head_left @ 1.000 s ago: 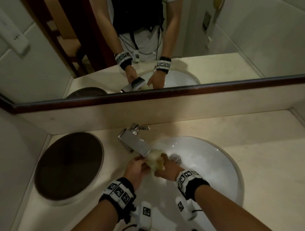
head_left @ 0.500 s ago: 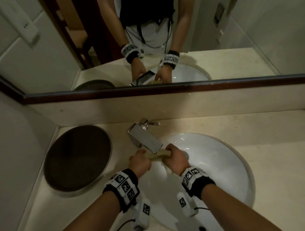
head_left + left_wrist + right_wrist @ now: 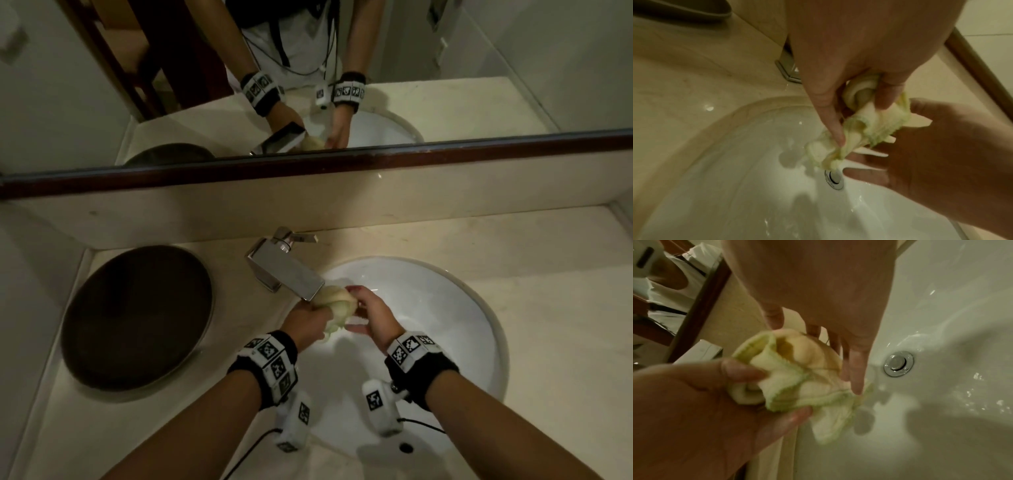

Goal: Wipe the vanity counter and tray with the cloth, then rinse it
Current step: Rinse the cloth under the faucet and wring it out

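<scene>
From the head view, a bunched pale yellow-green cloth [image 3: 334, 303] was held by the left hand [image 3: 308, 322] under the spout of the square chrome tap [image 3: 286, 270], over the round white basin [image 3: 445, 308]; a dark round tray [image 3: 137, 315] lay left of that hand.

In the left wrist view, the cloth [image 3: 865, 123] was gripped by curled fingers above the chrome drain [image 3: 834, 179].

In the right wrist view, the right hand [image 3: 818, 293] was seen touching the cloth [image 3: 797, 374] with straight fingers.
</scene>
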Motion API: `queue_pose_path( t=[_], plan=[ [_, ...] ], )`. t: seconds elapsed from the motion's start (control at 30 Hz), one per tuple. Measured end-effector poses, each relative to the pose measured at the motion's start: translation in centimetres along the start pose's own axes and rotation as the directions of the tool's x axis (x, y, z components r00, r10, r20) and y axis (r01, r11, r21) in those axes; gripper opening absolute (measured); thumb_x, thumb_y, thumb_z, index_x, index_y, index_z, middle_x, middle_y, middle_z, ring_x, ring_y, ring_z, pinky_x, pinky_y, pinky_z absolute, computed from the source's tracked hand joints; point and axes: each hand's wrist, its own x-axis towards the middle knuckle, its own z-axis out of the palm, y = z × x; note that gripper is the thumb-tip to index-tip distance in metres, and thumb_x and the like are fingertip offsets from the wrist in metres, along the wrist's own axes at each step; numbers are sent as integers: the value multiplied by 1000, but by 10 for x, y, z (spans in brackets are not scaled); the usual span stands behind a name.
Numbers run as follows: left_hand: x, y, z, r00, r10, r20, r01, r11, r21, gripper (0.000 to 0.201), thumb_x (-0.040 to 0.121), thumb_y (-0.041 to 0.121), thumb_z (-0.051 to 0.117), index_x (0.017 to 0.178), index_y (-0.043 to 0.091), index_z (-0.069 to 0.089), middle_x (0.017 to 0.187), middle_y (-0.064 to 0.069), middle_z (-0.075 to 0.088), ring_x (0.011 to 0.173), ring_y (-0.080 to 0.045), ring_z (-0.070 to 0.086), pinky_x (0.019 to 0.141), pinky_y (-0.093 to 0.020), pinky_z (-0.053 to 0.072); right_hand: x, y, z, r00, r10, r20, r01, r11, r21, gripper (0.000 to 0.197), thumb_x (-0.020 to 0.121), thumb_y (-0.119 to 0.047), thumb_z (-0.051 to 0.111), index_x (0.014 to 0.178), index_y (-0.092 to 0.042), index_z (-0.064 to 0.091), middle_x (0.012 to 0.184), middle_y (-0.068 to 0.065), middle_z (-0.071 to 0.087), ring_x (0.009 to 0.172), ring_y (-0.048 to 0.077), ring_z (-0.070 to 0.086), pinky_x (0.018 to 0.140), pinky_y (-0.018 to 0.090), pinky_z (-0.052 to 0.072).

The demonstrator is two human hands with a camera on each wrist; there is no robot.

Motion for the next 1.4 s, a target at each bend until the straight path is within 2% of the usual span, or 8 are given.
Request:
queue_pose_path(
  t=[0.13,0.37,0.47,0.6,0.9,1.1,1.27,1.4],
  plan=[
    [0,1,-7,995,30,91,-23,997,-79,58,60,10,57,118,9,63,110,-12,69,101,-28,67,78,-38,59,-2,1,13,992,117,43,-118,993,8,40,91,-55,49,103,-22,70,89,3,74,95,23,66,91,49,54],
    [4,-10,-22,978,207,13,-207,973,102,42,54,7,79,89,21,62,87,0,66,85,-22,66,75,-37,57,5,-4,34,998,9,-69,-6,999,43,6,76,-14,54,79,-14,59,73,8,58,65,22,59,54,29,47],
    [-1,-8,-26,979,55,197,-55,998,-4,55,66,1,79,111,24,56,104,-1,68,99,-16,65,80,-36,55,6,0,39,999,-15,-31,21,980,198,16,61,-14,50,75,-9,54,69,9,50,65,23,54,57,30,44],
    [-1,-11,-34,959,35,283,10,988,-155,58,71,-5,75,121,20,59,112,-11,68,108,-27,65,89,-51,52,5,-5,44,998,-58,-25,61,978,200,20,78,2,41,74,-11,56,69,7,54,66,21,55,60,30,46],
    [16,-14,-32,977,202,74,-210,970,124,44,69,-15,57,103,11,63,89,-3,65,79,-15,61,58,-24,46,-3,-7,33,985,144,-97,-155,981,-117,32,84,-45,61,108,-24,63,104,4,67,92,24,64,75,40,53],
    [23,-25,-29,902,383,198,-421,683,597,45,83,20,62,127,19,52,126,-6,57,117,-22,55,101,-33,45,-8,-11,26,946,322,26,-323,944,67,69,81,-69,55,118,-11,63,112,19,65,94,39,67,69,53,58],
    [7,-21,-23,897,367,246,-400,437,806,89,79,12,65,149,26,14,143,-17,29,126,-34,42,99,-40,45,0,-15,51,945,318,79,-325,940,103,53,85,-65,48,98,-17,64,105,16,63,96,30,61,82,41,50],
    [13,-20,-23,920,363,148,-237,215,948,47,87,12,58,132,6,45,124,-20,48,108,-34,54,86,-37,50,0,-21,65,964,229,-137,-226,973,34,32,87,-51,50,79,-20,55,91,9,59,90,27,59,75,35,49]
  ],
)
